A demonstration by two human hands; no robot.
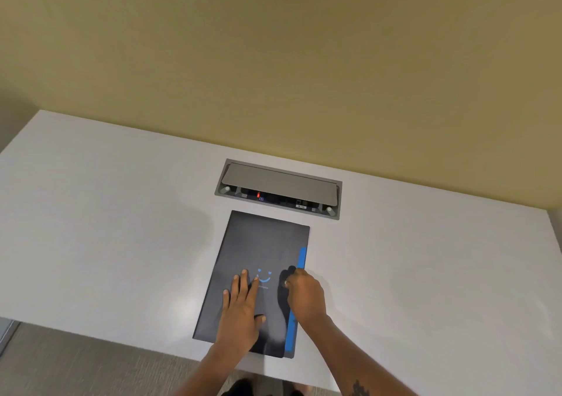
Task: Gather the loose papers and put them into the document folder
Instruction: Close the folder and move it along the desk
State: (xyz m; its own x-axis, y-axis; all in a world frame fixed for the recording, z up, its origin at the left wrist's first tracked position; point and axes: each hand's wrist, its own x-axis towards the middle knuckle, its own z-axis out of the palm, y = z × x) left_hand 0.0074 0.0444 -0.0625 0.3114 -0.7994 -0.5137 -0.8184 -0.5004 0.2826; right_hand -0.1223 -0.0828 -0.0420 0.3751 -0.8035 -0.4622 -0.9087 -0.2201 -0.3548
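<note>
A dark grey document folder (261, 243) with a blue smiley on its cover lies closed on the white desk (106, 228), near the front edge. A blue strip (301, 259) shows along its right side. My left hand (240, 310) rests flat on the cover with its fingers spread. At the folder's right edge, my right hand (305, 295) has its fingers curled in; whether they pinch the edge is not clear. No loose papers are visible.
A grey cable box (278, 187) with its lid raised is set into the desk just behind the folder. A yellow wall rises behind the desk. Carpeted floor shows at the lower left, below the desk's front edge.
</note>
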